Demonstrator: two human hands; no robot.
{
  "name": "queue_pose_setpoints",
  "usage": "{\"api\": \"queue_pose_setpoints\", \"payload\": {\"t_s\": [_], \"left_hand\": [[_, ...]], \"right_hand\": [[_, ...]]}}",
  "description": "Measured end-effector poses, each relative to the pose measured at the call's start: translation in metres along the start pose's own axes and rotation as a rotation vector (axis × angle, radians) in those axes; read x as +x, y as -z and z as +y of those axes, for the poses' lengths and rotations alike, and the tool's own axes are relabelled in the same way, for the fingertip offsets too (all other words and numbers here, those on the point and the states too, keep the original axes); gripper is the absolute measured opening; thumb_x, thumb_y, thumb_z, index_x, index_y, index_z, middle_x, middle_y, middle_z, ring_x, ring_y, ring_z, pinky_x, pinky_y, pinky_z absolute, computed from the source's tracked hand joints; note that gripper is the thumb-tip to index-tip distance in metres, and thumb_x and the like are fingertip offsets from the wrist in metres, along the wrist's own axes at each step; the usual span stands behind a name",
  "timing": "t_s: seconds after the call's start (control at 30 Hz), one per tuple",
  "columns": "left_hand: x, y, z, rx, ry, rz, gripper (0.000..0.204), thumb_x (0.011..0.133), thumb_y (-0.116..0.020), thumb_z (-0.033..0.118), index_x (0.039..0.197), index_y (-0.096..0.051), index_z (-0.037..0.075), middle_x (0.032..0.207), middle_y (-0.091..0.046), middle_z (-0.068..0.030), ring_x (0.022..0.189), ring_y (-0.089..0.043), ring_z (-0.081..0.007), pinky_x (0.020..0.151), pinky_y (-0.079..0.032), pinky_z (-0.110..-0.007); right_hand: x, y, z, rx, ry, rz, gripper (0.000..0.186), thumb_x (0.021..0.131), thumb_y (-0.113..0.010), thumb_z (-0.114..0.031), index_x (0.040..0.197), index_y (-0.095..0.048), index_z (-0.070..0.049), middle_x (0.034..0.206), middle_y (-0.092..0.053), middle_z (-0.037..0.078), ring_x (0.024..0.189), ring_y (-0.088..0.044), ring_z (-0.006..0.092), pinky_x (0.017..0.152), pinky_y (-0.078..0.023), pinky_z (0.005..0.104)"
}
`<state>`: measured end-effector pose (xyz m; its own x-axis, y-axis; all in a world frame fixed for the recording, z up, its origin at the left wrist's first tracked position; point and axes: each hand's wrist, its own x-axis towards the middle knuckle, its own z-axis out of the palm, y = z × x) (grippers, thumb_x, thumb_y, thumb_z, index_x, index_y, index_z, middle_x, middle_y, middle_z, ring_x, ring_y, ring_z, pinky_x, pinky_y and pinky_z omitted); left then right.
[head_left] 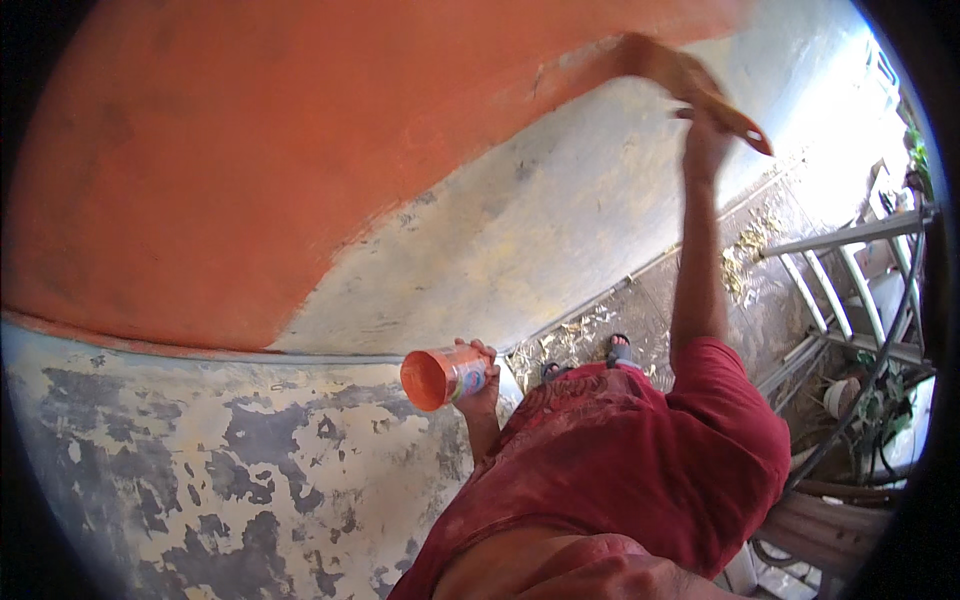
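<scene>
My right hand [707, 137], raised at the upper right, grips a paintbrush [735, 120] against the wall [450, 240]. The brush is blurred by motion, with its orange-tipped handle sticking out to the right. The wall has a broad orange coat over its upper left and a pale, stained bare band below it. My left hand [480, 395], at lower middle, holds a plastic container [427, 379] on its side in the picture, orange inside, its open mouth facing left.
A lower wall [230, 470] with flaking grey-white patches fills the lower left. A paved path [650, 300] with dry leaves runs along the wall's foot, under my sandalled feet. On the right are a metal ladder [850, 230], a black hose, plants and a white pot [840, 398].
</scene>
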<state>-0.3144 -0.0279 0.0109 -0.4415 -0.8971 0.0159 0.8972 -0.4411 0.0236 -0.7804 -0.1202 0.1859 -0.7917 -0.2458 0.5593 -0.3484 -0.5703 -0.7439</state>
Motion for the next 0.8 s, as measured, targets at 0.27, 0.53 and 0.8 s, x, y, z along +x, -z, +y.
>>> {"api": "queue_pose_setpoints", "payload": {"t_s": [0.27, 0.53, 0.8], "left_hand": [[0.01, 0.004, -0.03, -0.034, 0.067, 0.105, 0.057, 0.081, -0.068, 0.041, 0.129, -0.056, 0.013, 0.125, -0.053, -0.0169, 0.117, -0.046, -0.0325, 0.079, -0.051, -0.042], [0.06, -0.008, -0.034, 0.079, 0.229, 0.095, 0.057, 0.082, -0.068, 0.038, 0.131, -0.053, 0.013, 0.126, -0.052, -0.0162, 0.117, -0.047, -0.0327, 0.08, -0.05, -0.044], [0.054, 0.0, -0.043, 0.005, 0.229, 0.106, 0.056, 0.083, -0.066, 0.041, 0.129, -0.056, 0.012, 0.126, -0.053, -0.0173, 0.117, -0.047, -0.0332, 0.079, -0.05, -0.044]], "right_hand": [[-0.045, -0.051, -0.029, -0.712, 0.595, 0.009, 0.026, 0.082, -0.06, -0.011, 0.107, -0.068, -0.009, 0.084, -0.067, 0.009, 0.061, -0.056, 0.0254, 0.057, -0.046, 0.0374], [-0.055, -0.049, -0.041, 0.207, 0.183, -0.512, 0.021, 0.091, -0.056, -0.009, 0.108, -0.068, -0.006, 0.112, -0.066, 0.011, 0.086, -0.063, 0.0205, 0.071, -0.051, 0.0298], [0.014, -0.004, -0.004, -0.436, 0.385, 0.246, 0.02, 0.091, -0.062, -0.012, 0.108, -0.068, -0.005, 0.098, -0.071, 0.009, 0.071, -0.062, 0.02, 0.066, -0.051, 0.0302]]}}
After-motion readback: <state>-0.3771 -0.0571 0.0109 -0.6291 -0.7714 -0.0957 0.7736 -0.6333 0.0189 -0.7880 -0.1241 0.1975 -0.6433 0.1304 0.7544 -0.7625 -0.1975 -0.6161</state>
